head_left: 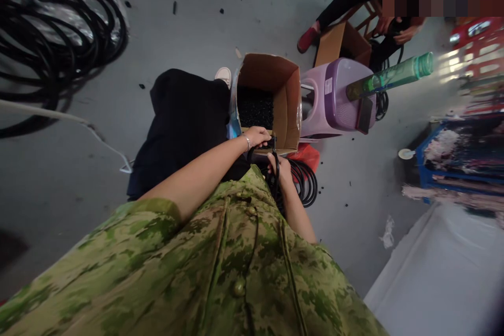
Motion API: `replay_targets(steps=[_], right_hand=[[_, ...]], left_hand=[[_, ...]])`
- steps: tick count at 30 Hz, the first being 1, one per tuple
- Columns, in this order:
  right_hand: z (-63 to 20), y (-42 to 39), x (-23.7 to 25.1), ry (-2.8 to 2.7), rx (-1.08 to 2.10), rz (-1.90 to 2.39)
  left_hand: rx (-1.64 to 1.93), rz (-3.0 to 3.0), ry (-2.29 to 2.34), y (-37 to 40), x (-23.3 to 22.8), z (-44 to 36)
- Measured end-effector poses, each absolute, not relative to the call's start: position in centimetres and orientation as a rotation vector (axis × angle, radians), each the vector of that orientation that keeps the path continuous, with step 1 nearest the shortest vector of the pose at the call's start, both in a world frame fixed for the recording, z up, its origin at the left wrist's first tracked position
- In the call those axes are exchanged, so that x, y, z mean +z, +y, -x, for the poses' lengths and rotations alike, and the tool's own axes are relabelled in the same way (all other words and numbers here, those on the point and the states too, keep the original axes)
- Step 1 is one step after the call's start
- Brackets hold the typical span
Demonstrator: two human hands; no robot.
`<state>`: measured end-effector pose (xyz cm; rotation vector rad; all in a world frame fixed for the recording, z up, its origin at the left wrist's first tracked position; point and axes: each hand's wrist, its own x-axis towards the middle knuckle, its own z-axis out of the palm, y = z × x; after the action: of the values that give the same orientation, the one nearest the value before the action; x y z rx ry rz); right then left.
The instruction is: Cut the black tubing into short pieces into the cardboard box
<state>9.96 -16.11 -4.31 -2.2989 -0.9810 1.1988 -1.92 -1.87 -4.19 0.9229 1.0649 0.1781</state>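
My left hand, with a bracelet at the wrist, is at the near edge of an open cardboard box. Its fingers are closed on a black strip. Black-handled scissors are in my right hand, their blades pointing into the box beside my left fingertips. Many small black pieces lie in the bottom of the box. A coil of black tubing is beside and below my right hand. Whether the strip joins that coil cannot be made out.
A purple stool right of the box bears a green bottle and a dark phone-like object. A large black coil lies at left. Another person's hands and a second box are upper right. Black scraps dot the floor.
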Motion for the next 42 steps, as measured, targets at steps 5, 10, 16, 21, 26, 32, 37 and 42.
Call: replay_targets(steps=[5,10,16,21,26,32,37,42], right_hand=[[-10.5,-14.9,-3.7,-0.915,1.293,2.205],[-10.1,-15.0,-4.1,-0.848,1.279,2.190],[-9.5,-15.8,-4.7,-0.905,1.135,2.316],[-9.1,-16.1,-4.9,-0.993,1.057,2.375],[-8.5,-16.4,-5.7,-1.028,0.949,2.408],[-8.3,-16.9,-6.5,-1.051,0.898,2.423],[-9.3,-16.4,-5.5,-0.965,1.096,2.325],[-10.5,-15.0,-4.9,-0.883,1.226,2.223]], left_hand=[[0.150,-0.941,1.008,-1.9,-4.2,1.9],[0.112,-0.944,0.988,-1.8,-4.9,1.9],[0.119,-0.912,1.016,-1.7,-4.7,1.9],[0.136,-0.919,1.055,-1.7,-4.3,2.0],[0.125,-0.951,1.106,-1.8,-4.2,1.9],[0.106,-1.008,1.118,-1.8,-4.8,1.8],[0.120,-1.024,1.084,-1.9,-4.7,1.7],[0.133,-1.044,1.029,-2.1,-4.2,1.7]])
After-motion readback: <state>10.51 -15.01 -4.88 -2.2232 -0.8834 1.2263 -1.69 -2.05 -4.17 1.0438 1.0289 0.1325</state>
